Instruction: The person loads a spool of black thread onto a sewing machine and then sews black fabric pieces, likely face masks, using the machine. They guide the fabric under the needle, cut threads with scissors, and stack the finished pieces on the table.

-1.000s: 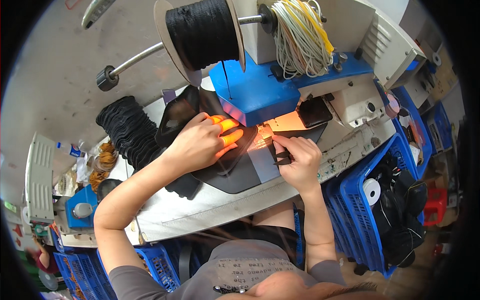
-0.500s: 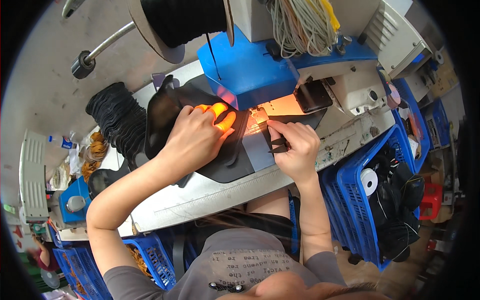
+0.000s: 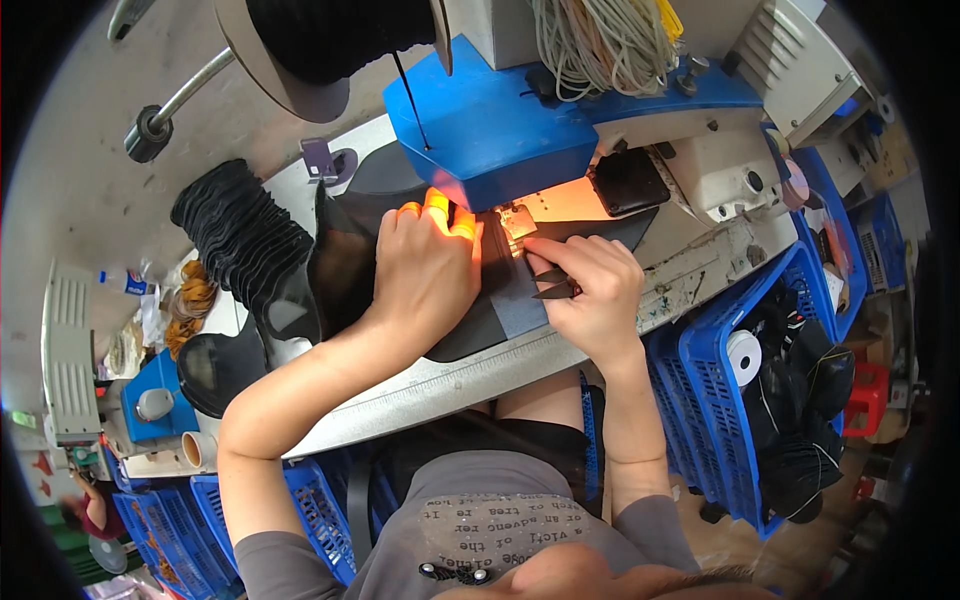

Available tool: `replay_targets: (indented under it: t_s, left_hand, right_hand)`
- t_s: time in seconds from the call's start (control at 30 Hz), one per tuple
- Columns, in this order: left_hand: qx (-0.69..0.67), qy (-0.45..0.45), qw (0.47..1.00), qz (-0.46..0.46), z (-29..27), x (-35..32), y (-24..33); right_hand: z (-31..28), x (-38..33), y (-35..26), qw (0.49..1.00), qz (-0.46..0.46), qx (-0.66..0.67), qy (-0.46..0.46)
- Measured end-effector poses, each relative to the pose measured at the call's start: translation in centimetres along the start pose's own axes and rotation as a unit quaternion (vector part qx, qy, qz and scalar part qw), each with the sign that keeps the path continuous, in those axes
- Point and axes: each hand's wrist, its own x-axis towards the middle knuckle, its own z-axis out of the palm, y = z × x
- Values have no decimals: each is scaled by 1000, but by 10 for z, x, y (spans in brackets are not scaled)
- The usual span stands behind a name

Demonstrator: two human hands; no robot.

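Note:
My left hand (image 3: pixel 428 265), with yellow-orange covers on its fingertips, lies on black sheet material (image 3: pixel 350 250) just left of the needle area of a blue-headed sewing machine (image 3: pixel 490 130). Its fingers are stretched out and press down on the piece. Close to the lit presser foot (image 3: pixel 516 222), my right hand (image 3: pixel 597 290) is closed, its thumb and forefinger at the edge of the work. Dark pointed thread snips (image 3: pixel 556 287) stick out from the curled fingers of that hand. A grey panel (image 3: pixel 520 312) of the piece lies between both hands.
A stack of black cut pieces (image 3: pixel 240 220) stands at the left. A large spool of black cord (image 3: pixel 340 40) hangs at upper left, its cord running down to the machine. Blue baskets (image 3: pixel 715 390) with black goods stand at the right. A ruler strip (image 3: pixel 460 385) runs along the table's front.
My left hand has moved right, closer to the presser foot, and the black piece has shifted with it. My right hand stays almost in place, still with the snips.

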Motion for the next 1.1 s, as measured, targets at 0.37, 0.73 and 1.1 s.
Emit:
replay_targets:
  t_s: [0.37,0.73,1.1]
  left_hand:
    - [-9,-158,985,67,-16,3,-21]
    - [44,-257,940,220,-47,-6,-26]
    - [-16,-138,964,226,-32,-14,-35]
  right_hand:
    - [7,0,-6,996,-53,22,-74]
    - [13,-5,3,994,-101,24,-21]
    - [12,-6,2,995,-94,19,-25]
